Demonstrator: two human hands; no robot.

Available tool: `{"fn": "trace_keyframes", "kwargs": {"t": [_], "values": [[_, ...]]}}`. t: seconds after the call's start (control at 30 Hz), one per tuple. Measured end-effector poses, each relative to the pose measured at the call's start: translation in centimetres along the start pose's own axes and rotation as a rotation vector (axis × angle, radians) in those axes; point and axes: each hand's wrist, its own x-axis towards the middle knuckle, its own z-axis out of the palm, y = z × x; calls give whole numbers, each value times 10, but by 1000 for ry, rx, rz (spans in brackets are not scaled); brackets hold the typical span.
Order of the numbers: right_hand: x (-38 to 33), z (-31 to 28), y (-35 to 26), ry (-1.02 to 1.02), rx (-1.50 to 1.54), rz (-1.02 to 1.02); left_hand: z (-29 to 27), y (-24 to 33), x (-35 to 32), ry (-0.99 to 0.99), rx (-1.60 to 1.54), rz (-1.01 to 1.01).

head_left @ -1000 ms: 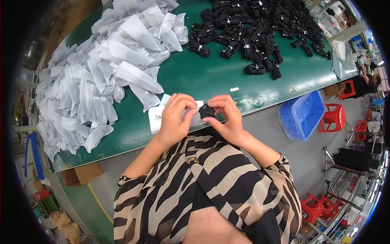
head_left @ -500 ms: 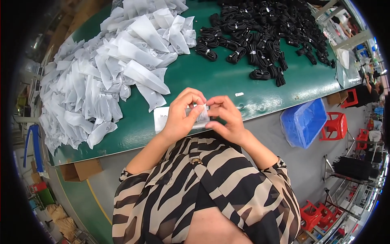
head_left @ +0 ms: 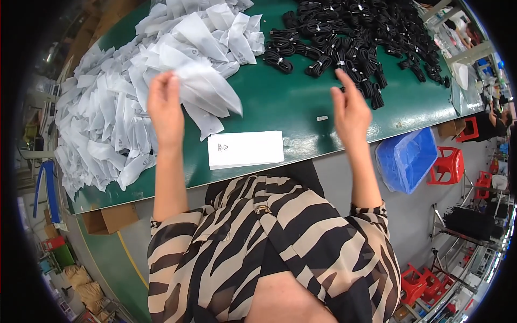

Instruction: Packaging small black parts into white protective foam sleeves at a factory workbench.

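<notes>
My left hand (head_left: 166,113) is over the near side of a heap of white pouches (head_left: 116,102), its thumb and fingertips pinching the end of a filled white pouch (head_left: 212,89). Motion smears that pouch, and its contents are hidden. On the right, my right hand (head_left: 351,114) hangs empty above the table, thumb and forefinger apart, its fingertips just short of the pile of coiled black cables (head_left: 344,59). Between my forearms, a neat stack of flat white pouches (head_left: 245,149) with a small printed mark lies at the table's near edge.
The green table (head_left: 285,102) carries a small white label (head_left: 322,118) near my right hand. Off its near edge stand a blue bin (head_left: 406,161) with a clear liner and a red stool (head_left: 447,166). An open cardboard box (head_left: 110,219) sits below at the left.
My hands have parted from the middle. The left has swung up and left with the filled pouch to the heap; the right has moved right and forward, opening near the cables. The flat stack is uncovered.
</notes>
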Motion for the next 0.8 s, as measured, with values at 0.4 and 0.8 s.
{"fn": "trace_keyframes", "kwargs": {"t": [0.4,0.8], "values": [[-36,8,53,-15,-80,67,69,-3,-122,-731,317,389],[-80,-19,-9,-687,609,202,66,0,-126,-720,106,-100]]}}
